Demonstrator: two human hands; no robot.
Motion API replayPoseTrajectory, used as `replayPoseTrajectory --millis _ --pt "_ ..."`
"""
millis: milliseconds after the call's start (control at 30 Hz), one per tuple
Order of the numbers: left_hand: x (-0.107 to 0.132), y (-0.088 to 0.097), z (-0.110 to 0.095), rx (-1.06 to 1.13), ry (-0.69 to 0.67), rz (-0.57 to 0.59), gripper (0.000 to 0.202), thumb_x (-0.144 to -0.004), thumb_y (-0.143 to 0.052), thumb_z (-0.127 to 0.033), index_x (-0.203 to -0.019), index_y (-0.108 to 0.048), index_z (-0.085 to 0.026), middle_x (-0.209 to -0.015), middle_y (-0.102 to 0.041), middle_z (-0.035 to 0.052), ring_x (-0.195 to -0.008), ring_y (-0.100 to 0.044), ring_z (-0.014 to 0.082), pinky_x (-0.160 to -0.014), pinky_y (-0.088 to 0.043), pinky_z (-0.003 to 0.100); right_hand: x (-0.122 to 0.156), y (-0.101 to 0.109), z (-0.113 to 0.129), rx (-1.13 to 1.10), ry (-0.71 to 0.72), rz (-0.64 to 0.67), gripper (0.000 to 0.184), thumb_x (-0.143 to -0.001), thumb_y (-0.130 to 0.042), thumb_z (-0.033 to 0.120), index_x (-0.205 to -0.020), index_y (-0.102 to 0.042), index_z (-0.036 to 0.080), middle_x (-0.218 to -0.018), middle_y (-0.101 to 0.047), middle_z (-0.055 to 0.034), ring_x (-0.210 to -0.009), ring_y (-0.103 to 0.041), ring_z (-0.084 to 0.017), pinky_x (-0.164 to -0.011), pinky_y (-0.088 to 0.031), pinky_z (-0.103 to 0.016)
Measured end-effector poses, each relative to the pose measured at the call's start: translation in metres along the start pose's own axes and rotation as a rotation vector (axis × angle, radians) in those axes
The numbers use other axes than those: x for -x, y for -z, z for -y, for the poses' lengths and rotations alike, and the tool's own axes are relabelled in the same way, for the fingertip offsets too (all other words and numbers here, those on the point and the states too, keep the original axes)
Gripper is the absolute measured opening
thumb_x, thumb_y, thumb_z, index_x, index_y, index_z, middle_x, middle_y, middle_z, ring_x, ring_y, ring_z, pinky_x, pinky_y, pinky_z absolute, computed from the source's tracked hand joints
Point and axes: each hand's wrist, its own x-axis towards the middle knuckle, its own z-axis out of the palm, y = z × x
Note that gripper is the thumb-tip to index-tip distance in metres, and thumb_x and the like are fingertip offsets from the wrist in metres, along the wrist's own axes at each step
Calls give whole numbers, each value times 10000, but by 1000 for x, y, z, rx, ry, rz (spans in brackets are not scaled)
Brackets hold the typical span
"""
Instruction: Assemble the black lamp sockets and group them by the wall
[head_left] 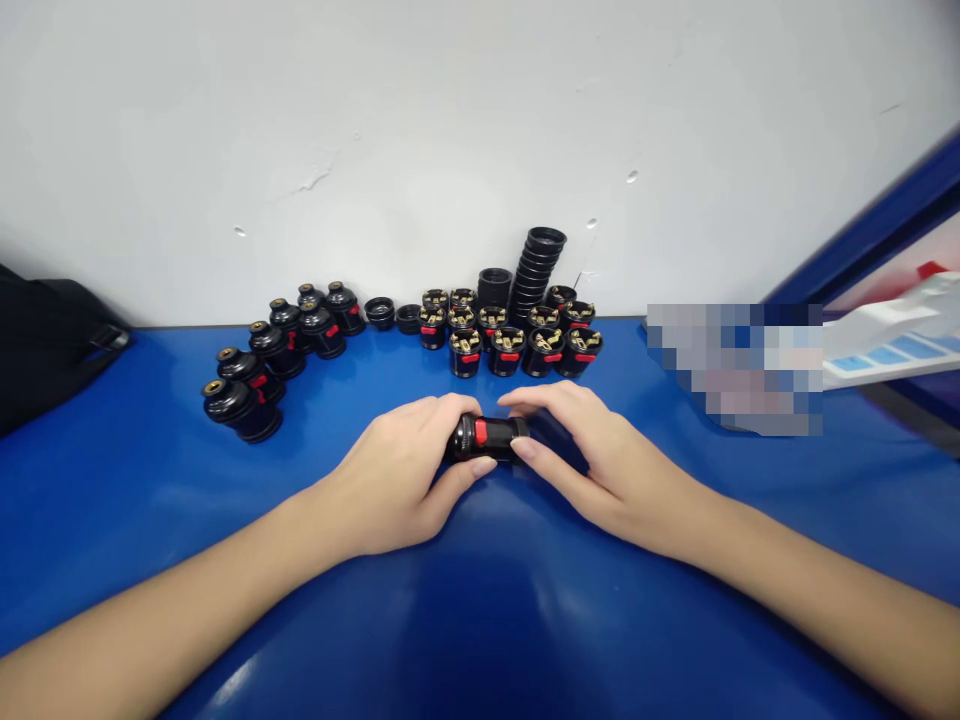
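Note:
A black lamp holder (495,436) with a red switch lies on its side between my hands, just above or on the blue table. My left hand (401,465) is closed around its domed left end, with the thumb along the near side. My right hand (592,455) is curved around the right end, its thumb touching the rim and its index finger reaching over the far side. Behind them, several black socket bodies (508,352) with red switches and brass contacts on top stand in rows. Further left stand several domed lamp holders (238,405) with brass tops.
A leaning stack of black threaded rings (537,275) rises against the white wall (420,130). Two loose black caps (379,312) sit at the back. A black bag (52,350) lies far left. A blurred-out item (742,375) and a white tray (892,335) are at right.

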Motion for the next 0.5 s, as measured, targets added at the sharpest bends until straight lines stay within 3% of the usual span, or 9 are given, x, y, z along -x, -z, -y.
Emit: replayPoseTrajectory --millis 133,300,500 --pt "0 0 0 -35 -8 10 275 -1097 -483 -416 -1277 -526 -212 -1043 -706 72 -892 -673 259 -800 -532 411 0 0 -1 -1 34 -9 247 -1083 -601 335 -1318 -584 259 -1180 -739 -118 -1104 -712 -303 -987 -603 -530" --pt "0 1 -1 -28 -17 5 288 -1099 -487 -386 -1298 -521 -181 -1114 -708 108 -924 -680 271 -830 -547 429 1 -2 -3 -45 96 -55 431 -1003 -732 318 -1385 -544 247 -1323 -647 -147 -1246 -658 -316 -1043 -587 -496" --pt "1 3 -2 -38 -53 4 293 -1097 -503 -370 -1302 -514 -160 -1110 -705 113 -924 -670 272 -820 -525 417 3 -1 -3 -1 80 -14 292 -1090 -582 305 -1375 -536 259 -1270 -714 -117 -1167 -693 -293 -1011 -590 -497"
